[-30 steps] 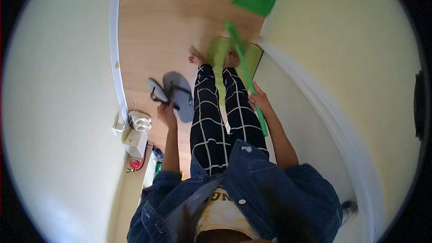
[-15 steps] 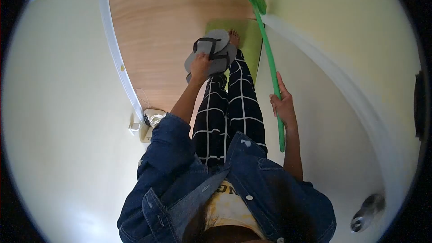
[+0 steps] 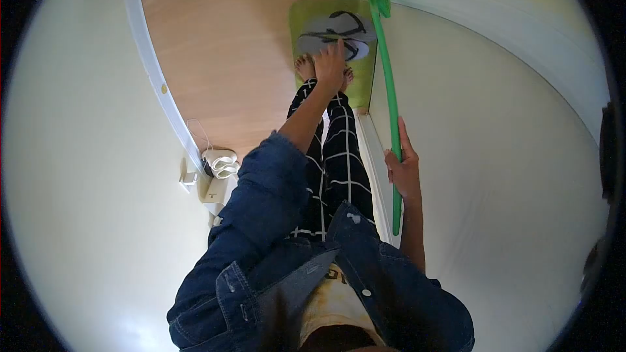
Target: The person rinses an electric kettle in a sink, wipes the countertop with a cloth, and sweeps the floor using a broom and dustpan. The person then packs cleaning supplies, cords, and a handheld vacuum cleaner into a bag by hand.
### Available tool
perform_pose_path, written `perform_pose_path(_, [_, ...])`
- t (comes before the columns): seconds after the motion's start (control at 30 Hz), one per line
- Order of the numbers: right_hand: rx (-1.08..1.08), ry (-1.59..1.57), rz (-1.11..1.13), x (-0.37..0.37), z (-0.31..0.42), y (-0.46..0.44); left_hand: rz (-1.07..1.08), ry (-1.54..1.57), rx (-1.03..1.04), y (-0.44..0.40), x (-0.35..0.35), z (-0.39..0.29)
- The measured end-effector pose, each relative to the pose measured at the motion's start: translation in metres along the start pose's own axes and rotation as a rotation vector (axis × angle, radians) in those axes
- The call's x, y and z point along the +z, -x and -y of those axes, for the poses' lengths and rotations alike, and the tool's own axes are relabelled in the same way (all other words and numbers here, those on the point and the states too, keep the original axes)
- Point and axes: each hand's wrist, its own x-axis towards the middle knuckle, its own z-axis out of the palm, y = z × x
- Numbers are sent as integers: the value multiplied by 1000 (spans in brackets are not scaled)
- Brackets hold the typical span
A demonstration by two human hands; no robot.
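Note:
A pair of grey flip-flops (image 3: 316, 29) with black straps lies on the green mat (image 3: 300, 10), just past my bare feet. My left hand (image 3: 329, 65) reaches down beside their near edge, fingers stretched out and holding nothing; whether a fingertip still touches a sole is hard to see. In my right hand (image 3: 405, 173) is the long handle of a green broom (image 3: 386, 68), gripped near its lower end in view. The broom's bristle head points away from me at the top, next to the wall.
Pale walls rise on both sides of the wooden floor (image 3: 215, 52). White cables (image 3: 225, 164) and a pale box (image 3: 216, 189) sit by the left wall, close to my left elbow. A white baseboard runs along that wall.
My left hand has moved forward and right and let go of the flip-flops, which now lie on the mat. My feet stand on the mat, and the green dustpan has left view.

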Motion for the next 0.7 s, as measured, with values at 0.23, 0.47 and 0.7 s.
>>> perform_pose_path(0.23, [-7,-269,-5,22,-8,-10,435,311,-321,129,20,101])
perform_pose_path(0.47, [-2,-302,-34,3,-11,-18,591,329,-659,224,11,177])
perform_pose_path(0.7, [-11,-300,14,3,2,-10,455,516,-748,257,1,172])
